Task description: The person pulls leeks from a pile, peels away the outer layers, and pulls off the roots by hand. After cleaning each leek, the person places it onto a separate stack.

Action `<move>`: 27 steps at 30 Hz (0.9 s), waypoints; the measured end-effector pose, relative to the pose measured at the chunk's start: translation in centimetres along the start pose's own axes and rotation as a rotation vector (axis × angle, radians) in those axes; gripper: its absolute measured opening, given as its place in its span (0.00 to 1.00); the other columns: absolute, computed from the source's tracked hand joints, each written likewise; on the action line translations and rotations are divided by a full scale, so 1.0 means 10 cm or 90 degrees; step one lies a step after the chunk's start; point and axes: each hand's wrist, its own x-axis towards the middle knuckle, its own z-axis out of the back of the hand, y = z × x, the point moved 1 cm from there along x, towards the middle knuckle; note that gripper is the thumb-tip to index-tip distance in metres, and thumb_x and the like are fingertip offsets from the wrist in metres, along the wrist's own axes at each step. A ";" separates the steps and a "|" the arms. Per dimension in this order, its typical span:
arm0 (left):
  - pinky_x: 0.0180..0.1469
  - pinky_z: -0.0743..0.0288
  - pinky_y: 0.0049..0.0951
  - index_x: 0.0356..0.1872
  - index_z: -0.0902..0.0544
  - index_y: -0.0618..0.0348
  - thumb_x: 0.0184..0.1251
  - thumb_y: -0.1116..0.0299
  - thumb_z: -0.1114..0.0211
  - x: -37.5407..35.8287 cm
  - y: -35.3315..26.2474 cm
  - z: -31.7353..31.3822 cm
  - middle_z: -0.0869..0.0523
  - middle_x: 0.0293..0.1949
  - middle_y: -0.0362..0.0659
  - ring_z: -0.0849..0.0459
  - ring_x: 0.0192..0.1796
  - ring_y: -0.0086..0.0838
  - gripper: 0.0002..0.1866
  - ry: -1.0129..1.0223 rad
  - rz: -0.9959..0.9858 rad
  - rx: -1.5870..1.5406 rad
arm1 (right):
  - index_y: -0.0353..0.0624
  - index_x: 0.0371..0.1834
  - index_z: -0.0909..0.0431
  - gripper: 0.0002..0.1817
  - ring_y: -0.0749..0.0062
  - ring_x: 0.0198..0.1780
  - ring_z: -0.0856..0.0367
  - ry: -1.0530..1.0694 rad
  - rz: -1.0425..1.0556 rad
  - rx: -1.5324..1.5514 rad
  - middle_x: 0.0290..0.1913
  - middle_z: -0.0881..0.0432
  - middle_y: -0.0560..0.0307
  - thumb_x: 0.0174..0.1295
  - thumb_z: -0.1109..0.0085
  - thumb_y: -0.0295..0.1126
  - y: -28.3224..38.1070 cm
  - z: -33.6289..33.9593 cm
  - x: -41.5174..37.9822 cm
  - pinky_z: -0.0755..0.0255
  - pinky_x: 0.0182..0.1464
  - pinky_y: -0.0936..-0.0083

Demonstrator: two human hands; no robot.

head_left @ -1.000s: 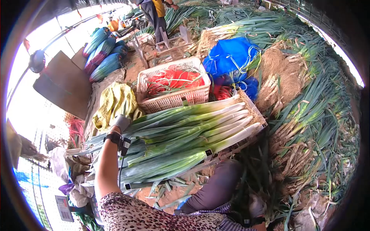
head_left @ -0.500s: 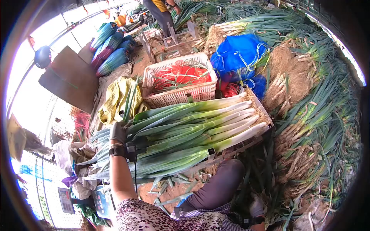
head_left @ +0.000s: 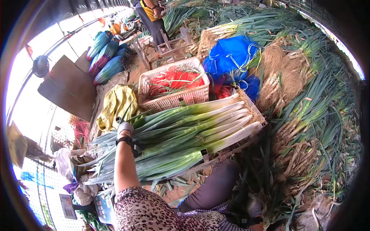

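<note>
A thick layer of leeks [head_left: 192, 131] lies across a low stand, white stems and roots to the right, green leaves to the left. My left hand [head_left: 125, 128], in a pale glove, is at the far edge of the leaf end. It looks closed around some leaves, with a thin leaf poking up past it; its fingertips are hidden. Low on the right, beside my bent knee, my right hand [head_left: 254, 208] is gloved and away from the leeks. Dim light and blur hide how its fingers are held.
Behind the leeks stands a white plastic crate [head_left: 173, 96] with red strips. A yellow sack [head_left: 116, 107] and blue netting [head_left: 231, 57] flank it. Heaped leeks [head_left: 312, 127] fill the right side. Wrapped bundles [head_left: 108, 57] lie back left; a person [head_left: 152, 19] stands behind. A scale [head_left: 104, 208] is lower left.
The leaf standing up by my left hand has dropped lower. My left hand has turned and shifted slightly down and right. The whole view has moved a little; my right hand stays low.
</note>
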 end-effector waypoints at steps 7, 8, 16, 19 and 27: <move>0.48 0.20 0.34 0.40 0.12 0.54 0.54 0.59 0.32 -0.05 0.42 -0.24 0.12 0.44 0.50 0.14 0.49 0.42 0.14 -0.208 0.113 -0.111 | 0.32 0.57 0.25 0.21 0.58 0.57 0.23 0.076 -0.035 -0.038 0.55 0.20 0.47 0.63 0.50 0.31 -0.02 -0.06 0.02 0.31 0.64 0.63; 0.47 0.20 0.33 0.39 0.12 0.52 0.53 0.60 0.31 0.14 0.66 -0.38 0.12 0.44 0.49 0.13 0.48 0.41 0.14 -0.153 0.034 0.051 | 0.32 0.57 0.25 0.21 0.57 0.57 0.23 0.080 -0.044 -0.026 0.55 0.20 0.47 0.64 0.50 0.32 -0.04 -0.08 0.01 0.31 0.64 0.64; 0.55 0.26 0.41 0.49 0.19 0.65 0.55 0.66 0.37 -1.23 -0.97 1.24 0.15 0.49 0.54 0.17 0.51 0.45 0.21 -0.584 -0.323 -0.321 | 0.30 0.54 0.23 0.19 0.60 0.54 0.21 0.157 0.038 -0.114 0.54 0.19 0.48 0.64 0.52 0.31 0.48 -0.98 -0.55 0.30 0.61 0.66; 0.56 0.29 0.48 0.55 0.19 0.54 0.56 0.48 0.36 -0.80 -2.08 0.55 0.14 0.49 0.50 0.17 0.54 0.44 0.28 -0.157 -0.446 0.158 | 0.30 0.51 0.21 0.17 0.62 0.51 0.20 0.022 0.056 -0.185 0.51 0.17 0.49 0.63 0.48 0.30 0.33 -0.70 -0.41 0.30 0.57 0.69; 0.47 0.21 0.42 0.39 0.14 0.62 0.55 0.47 0.34 -0.15 -2.37 -0.24 0.14 0.40 0.58 0.14 0.47 0.48 0.25 0.018 -0.515 0.066 | 0.32 0.50 0.20 0.16 0.60 0.51 0.21 -0.140 0.145 -0.286 0.52 0.18 0.50 0.66 0.48 0.31 0.02 -0.10 -0.31 0.30 0.57 0.67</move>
